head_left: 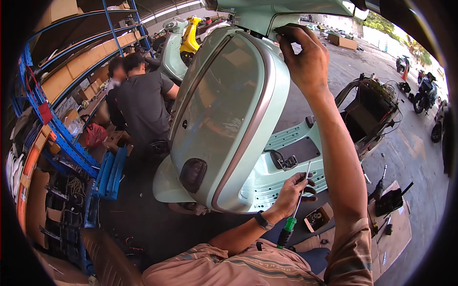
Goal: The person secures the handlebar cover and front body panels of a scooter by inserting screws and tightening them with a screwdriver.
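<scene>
A pale mint scooter front body (281, 90) with a silver trim line stands upright before me. My left hand (288, 195), with a dark band on the wrist, is closed on the shaft of a screwdriver (286, 232). Its green-and-black handle hangs down and its tip points up. Raised at the top, my right hand (307, 55) has its thumb and fingers bent together at the gap under the handlebar cover (253, 19). Whatever those fingertips grip is too small to make out. The mint footboard (267, 183), bearing a dark metal part (286, 163), extends behind the front body.
Two people (143, 102) crouch at left beside blue shelving (71, 138) loaded with boxes. A mint scooter and a yellow one (191, 35) stand behind. On the right are a stripped dark frame (369, 107), tools on cardboard (396, 238) and a small open box (318, 218).
</scene>
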The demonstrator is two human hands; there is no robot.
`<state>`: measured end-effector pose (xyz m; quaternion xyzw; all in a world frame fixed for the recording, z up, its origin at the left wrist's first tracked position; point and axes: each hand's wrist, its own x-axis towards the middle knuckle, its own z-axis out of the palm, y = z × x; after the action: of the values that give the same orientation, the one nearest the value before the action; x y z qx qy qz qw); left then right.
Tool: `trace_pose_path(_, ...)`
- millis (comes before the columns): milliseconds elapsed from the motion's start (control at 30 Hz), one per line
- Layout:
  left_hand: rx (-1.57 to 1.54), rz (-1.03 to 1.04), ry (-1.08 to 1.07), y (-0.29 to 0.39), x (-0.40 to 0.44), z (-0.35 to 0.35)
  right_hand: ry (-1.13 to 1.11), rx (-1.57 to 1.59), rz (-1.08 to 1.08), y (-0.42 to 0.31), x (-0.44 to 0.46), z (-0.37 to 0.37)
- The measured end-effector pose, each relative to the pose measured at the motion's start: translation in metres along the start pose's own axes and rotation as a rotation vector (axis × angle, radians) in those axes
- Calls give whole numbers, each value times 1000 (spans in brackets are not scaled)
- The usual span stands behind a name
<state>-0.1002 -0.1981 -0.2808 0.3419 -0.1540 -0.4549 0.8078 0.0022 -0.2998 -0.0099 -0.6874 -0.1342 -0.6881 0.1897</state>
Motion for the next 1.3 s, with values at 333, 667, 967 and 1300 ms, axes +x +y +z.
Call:
trace_pose_path(333,175,79,58,4,-41,-27,-220,-55,710,39,-203,-97)
trace_pose_path(667,408,350,-43,56,-107,-5,-1033,-250,981,-15,-419,-155)
trace_pose_path(967,646,393,60,42,-87,1,-757,542,1382,-28,-369,-124)
trace_pose_path(1300,1663,891,82,184,-123,118,-246,1048,1094,-46,-219,-130)
